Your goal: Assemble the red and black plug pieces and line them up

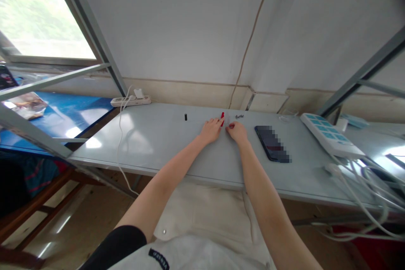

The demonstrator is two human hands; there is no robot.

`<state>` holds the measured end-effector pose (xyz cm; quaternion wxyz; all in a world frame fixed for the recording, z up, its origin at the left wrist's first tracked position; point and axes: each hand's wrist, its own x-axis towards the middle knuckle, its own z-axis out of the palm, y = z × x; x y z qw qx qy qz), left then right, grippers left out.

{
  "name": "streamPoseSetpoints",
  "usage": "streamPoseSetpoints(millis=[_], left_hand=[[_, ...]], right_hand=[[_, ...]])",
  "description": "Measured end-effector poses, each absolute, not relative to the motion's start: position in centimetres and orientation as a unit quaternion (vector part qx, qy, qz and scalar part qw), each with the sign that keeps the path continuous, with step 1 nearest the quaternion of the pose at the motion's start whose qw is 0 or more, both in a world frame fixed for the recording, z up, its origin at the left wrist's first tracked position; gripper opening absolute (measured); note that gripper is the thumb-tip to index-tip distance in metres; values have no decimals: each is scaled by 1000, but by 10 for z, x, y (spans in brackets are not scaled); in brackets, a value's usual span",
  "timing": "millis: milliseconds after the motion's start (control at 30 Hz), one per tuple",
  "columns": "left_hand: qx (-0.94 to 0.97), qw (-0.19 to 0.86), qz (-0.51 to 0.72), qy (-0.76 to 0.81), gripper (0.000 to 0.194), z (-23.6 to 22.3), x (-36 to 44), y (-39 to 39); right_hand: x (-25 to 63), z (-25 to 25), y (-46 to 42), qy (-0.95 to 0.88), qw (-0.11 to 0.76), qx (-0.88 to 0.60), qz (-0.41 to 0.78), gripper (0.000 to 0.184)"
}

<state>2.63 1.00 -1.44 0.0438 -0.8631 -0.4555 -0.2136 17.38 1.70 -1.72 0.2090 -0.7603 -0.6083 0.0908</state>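
My left hand [211,130] rests on the grey desk, its fingers closed across a small red object [222,114]. Red shows above and below the fingertips, but its kind cannot be made out. Just to the right is my right hand [238,132], thumb and fingers curled together in a pinch. Something dark red may be at those fingertips; it is too small to name. Beyond the right hand lie several small metallic pieces [239,117]. A short black cylinder [185,117] stands on the desk to the left of both hands.
A dark phone [268,143] lies right of my right hand. Farther right is a large white power strip [329,133] with trailing cables. A smaller power strip [131,101] sits at the back left, its white cord [119,135] hanging over the front edge. Metal frame posts flank the desk [164,139].
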Motion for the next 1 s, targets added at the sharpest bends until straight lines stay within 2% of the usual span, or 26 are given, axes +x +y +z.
streamPoseSetpoints(millis=[200,433,667,833,1000], left_hand=[[-853,53,-228,-466,29,-10,29,13],[-817,-30,-284,-501,15,-13,20,19],[-737,-152,-418,-509,12,-14,-2,17],[-710,-169,-473,-494,13,-11,-5,13],[-724,-174,-469,-475,13,-10,-5,12]], right_hand=[[171,-17,16,-599,219,-764,97,26],[170,-18,17,-597,223,-764,101,25],[170,-18,16,-594,235,-763,105,23],[164,-12,11,-629,212,-744,82,17],[151,-7,5,-703,193,-684,39,16]])
